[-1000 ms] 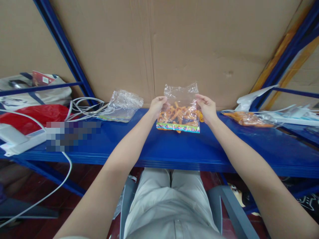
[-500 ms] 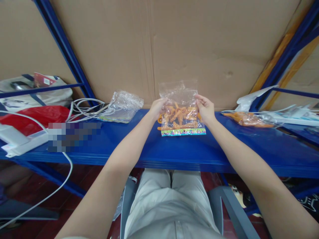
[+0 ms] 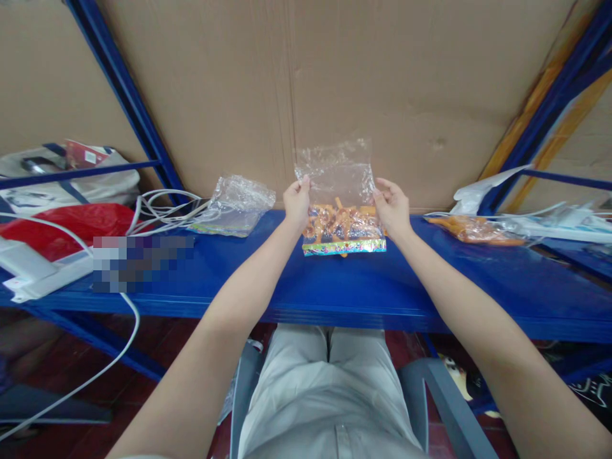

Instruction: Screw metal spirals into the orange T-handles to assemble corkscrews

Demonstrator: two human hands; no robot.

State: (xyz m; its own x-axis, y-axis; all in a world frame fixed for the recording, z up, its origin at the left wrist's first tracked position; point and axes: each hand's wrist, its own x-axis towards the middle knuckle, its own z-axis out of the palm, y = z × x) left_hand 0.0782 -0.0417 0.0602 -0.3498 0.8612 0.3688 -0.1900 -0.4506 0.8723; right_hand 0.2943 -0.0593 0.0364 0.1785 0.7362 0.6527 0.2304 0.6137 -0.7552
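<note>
A clear plastic bag [image 3: 335,175] with a colourful printed strip along its lower edge is held up between my hands, above the blue shelf. Orange plastic pieces [image 3: 342,223] show in its lower half; some may lie behind it, which I cannot tell. My left hand [image 3: 297,203] pinches the bag's left edge between thumb and fingers. On the other side, my right hand [image 3: 391,207] has its thumb and fingers closed on the right edge. The bag's upper part stands above both hands against the cardboard.
Flattened clear bags [image 3: 234,204] lie left on the blue shelf [image 3: 335,290], near white cables [image 3: 167,203] and a power strip [image 3: 48,280]. Another bag of orange pieces [image 3: 478,229] lies right. Cardboard [image 3: 358,76] closes off the back; blue posts [image 3: 119,95] flank it.
The bag has shifted slightly left and up, its printed strip higher than before. My left hand has risen along the bag's left edge; my right hand has barely moved.
</note>
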